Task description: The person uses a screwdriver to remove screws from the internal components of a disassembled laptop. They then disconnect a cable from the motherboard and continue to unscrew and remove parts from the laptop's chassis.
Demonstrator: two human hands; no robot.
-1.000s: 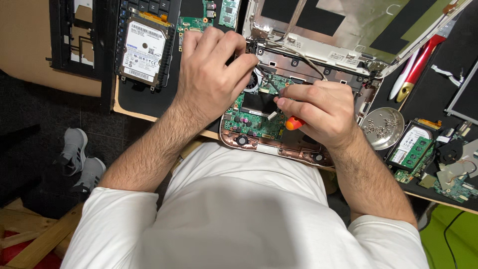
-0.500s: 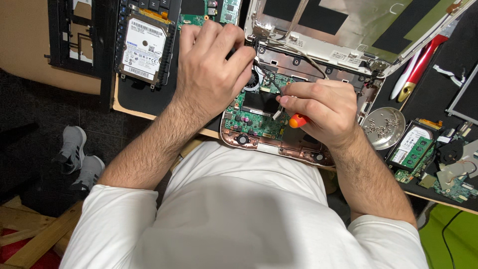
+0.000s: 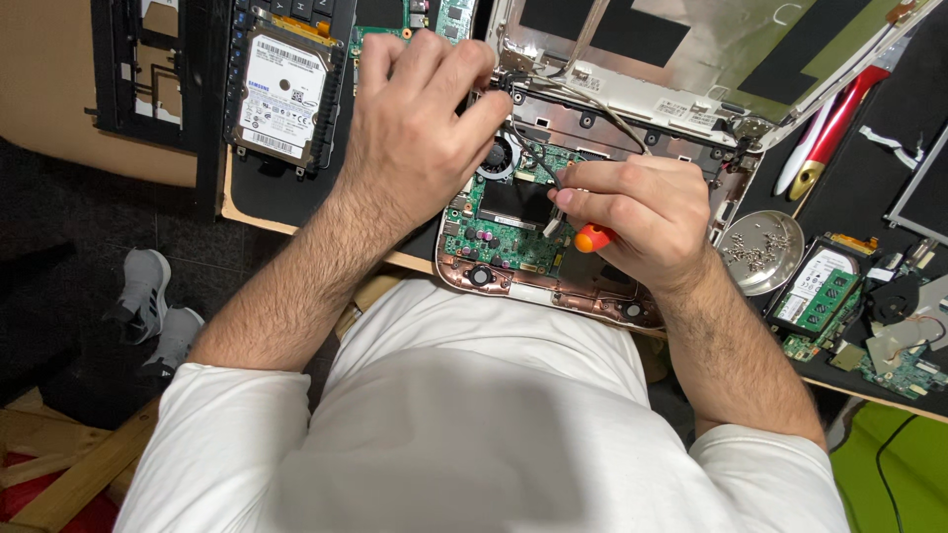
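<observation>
An opened laptop base with a green circuit board lies on the desk before me, its lid folded back. My right hand is closed around a small screwdriver with an orange handle, the tip pointing into the board. My left hand rests on the board's upper left corner, fingers curled near a thin dark cable and the small fan. Whether those fingers pinch the cable is hidden.
A hard drive lies left on a black mat. At right are a round metal dish of screws, a memory module, loose green boards, a red-and-white pen. A black plastic frame sits far left.
My left hand has shifted slightly toward the hinge area. My right hand with the screwdriver has stayed almost in place over the board.
</observation>
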